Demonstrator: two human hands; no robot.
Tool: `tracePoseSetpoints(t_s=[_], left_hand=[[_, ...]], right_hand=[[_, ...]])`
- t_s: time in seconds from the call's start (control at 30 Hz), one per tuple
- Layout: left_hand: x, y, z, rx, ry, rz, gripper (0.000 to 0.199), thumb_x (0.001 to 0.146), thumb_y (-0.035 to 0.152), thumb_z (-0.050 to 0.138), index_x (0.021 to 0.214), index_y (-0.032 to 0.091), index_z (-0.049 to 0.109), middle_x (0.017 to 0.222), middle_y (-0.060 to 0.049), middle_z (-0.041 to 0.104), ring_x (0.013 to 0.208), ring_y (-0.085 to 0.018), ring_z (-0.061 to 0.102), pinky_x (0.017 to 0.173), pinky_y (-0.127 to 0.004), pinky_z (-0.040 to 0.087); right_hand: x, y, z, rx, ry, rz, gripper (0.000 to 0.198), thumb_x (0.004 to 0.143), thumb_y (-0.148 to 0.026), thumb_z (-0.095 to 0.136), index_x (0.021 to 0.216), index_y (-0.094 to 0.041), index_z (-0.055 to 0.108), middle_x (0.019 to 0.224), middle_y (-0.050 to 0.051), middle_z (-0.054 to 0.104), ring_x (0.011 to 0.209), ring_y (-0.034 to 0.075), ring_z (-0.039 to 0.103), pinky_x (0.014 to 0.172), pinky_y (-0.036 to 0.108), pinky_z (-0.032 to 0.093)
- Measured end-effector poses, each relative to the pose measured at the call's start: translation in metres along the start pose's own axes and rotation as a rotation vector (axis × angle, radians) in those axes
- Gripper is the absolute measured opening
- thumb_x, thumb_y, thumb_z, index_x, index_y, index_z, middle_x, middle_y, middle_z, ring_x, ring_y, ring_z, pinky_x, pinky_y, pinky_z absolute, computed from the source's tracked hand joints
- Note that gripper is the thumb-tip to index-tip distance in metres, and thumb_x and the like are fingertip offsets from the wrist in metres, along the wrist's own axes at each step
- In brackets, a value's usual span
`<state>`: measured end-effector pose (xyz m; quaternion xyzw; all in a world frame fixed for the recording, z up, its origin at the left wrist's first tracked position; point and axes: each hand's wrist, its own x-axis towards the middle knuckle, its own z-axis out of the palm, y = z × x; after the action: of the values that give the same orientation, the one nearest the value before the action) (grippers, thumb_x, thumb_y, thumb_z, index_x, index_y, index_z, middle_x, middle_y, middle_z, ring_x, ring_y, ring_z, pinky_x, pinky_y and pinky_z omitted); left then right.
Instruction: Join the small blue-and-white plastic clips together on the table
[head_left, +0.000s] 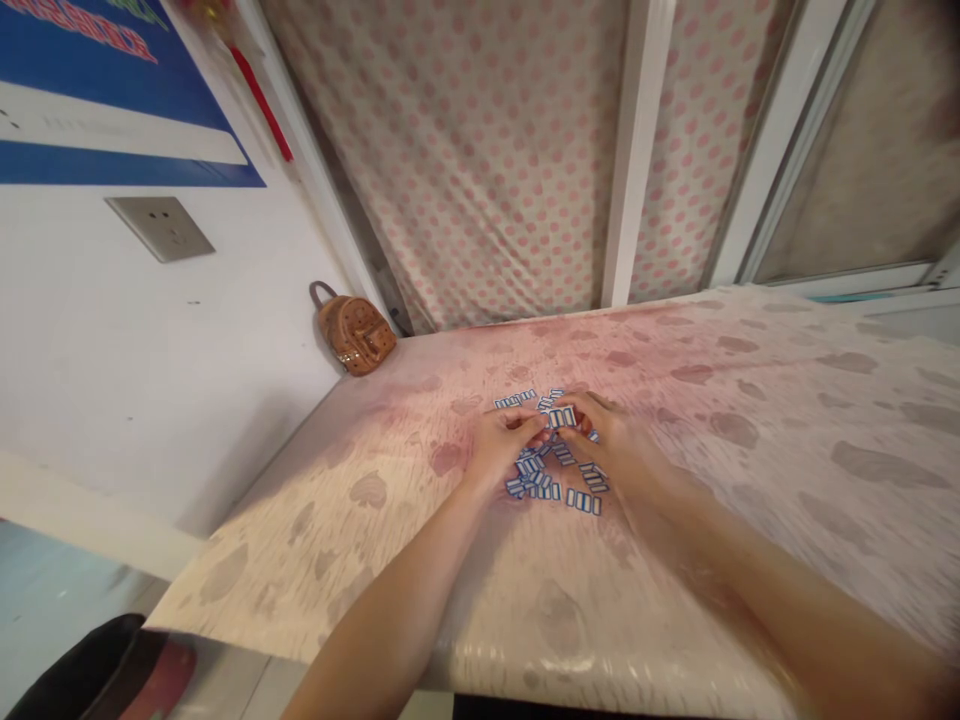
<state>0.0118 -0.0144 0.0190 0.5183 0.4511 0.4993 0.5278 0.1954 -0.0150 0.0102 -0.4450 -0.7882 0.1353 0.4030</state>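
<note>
Both hands meet over the middle of the table above a loose pile of small flat pieces (545, 491) with blue and white stripes. Between my fingertips is one striped blue-and-white piece (561, 417), raised above the pile. My right hand (604, 425) pinches it between thumb and fingers from the right. From the left, the closed fingers of my left hand (506, 435) touch or grip its near edge. More pieces (516, 398) lie just beyond my left hand, and others (583, 501) lie nearer to me. Parts of the pile are hidden under my hands.
A patterned cloth (375, 560) covers the table. A small brown backpack-shaped bag (360, 335) leans at the far left corner against the wall. Behind the table hangs a pink-dotted curtain (487, 150). A wall socket (162, 228) sits at left; a dark and red object (112, 670) stands below the table.
</note>
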Motion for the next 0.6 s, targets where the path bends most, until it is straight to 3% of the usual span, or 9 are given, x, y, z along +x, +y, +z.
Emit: tracePoseSetpoints(t_s=[0.1,0.17,0.27,0.37,0.43,0.53,0.6], left_hand=[[-0.001,0.001,0.0,0.009,0.007,0.028,0.022,0.071,0.037,0.079,0.076,0.015,0.076,0.068,-0.004,0.072,0.063,-0.014,0.065,0.066,-0.026,0.053],[-0.002,0.002,0.001,0.018,0.006,0.044,0.02,0.072,0.035,0.078,0.075,0.015,0.076,0.068,-0.004,0.072,0.063,-0.014,0.065,0.065,-0.025,0.052],[-0.004,0.002,0.003,0.032,-0.005,0.057,0.018,0.073,0.033,0.077,0.074,0.015,0.076,0.068,-0.004,0.071,0.062,-0.013,0.064,0.064,-0.024,0.051],[-0.003,0.003,0.002,0.033,0.016,0.053,0.017,0.073,0.032,0.076,0.074,0.015,0.076,0.068,-0.004,0.072,0.062,-0.014,0.064,0.064,-0.025,0.051],[0.0,0.004,-0.002,0.022,0.075,0.061,0.015,0.072,0.03,0.076,0.074,0.015,0.076,0.068,-0.004,0.072,0.061,-0.013,0.064,0.063,-0.025,0.051],[0.006,0.005,-0.011,0.014,0.183,0.106,0.013,0.071,0.027,0.075,0.073,0.014,0.075,0.067,-0.004,0.072,0.06,-0.013,0.064,0.062,-0.024,0.051],[0.01,0.005,-0.017,0.007,0.232,0.129,0.013,0.07,0.027,0.075,0.072,0.014,0.075,0.065,-0.004,0.071,0.06,-0.014,0.064,0.061,-0.024,0.051]], right_hand=[[0.0,-0.002,-0.001,0.151,0.028,0.125,0.027,0.086,-0.034,0.059,0.11,-0.022,0.06,0.084,0.002,0.067,0.072,0.018,0.061,0.069,0.031,0.048],[0.002,-0.004,-0.003,0.25,0.026,0.182,0.021,0.087,-0.039,0.055,0.097,-0.021,0.062,0.078,0.002,0.067,0.071,0.017,0.062,0.067,0.03,0.048],[0.004,-0.005,-0.005,0.382,-0.008,0.208,0.023,0.085,-0.042,0.054,0.078,-0.021,0.058,0.068,0.001,0.065,0.063,0.016,0.06,0.061,0.028,0.046],[0.007,-0.001,-0.006,0.435,-0.013,0.22,0.023,0.084,-0.041,0.053,0.073,-0.021,0.056,0.063,0.0,0.063,0.056,0.014,0.056,0.057,0.027,0.045],[0.008,0.005,-0.008,0.378,0.05,0.222,0.021,0.085,-0.038,0.05,0.075,-0.021,0.058,0.066,0.001,0.064,0.058,0.015,0.057,0.058,0.028,0.045],[0.007,0.02,-0.011,0.111,0.149,0.248,0.016,0.086,-0.029,0.049,0.082,-0.02,0.062,0.075,0.004,0.067,0.068,0.018,0.061,0.063,0.029,0.044],[0.005,0.03,-0.009,-0.08,0.108,0.247,0.012,0.085,-0.024,0.052,0.085,-0.02,0.064,0.082,0.005,0.069,0.074,0.019,0.063,0.066,0.029,0.044]])
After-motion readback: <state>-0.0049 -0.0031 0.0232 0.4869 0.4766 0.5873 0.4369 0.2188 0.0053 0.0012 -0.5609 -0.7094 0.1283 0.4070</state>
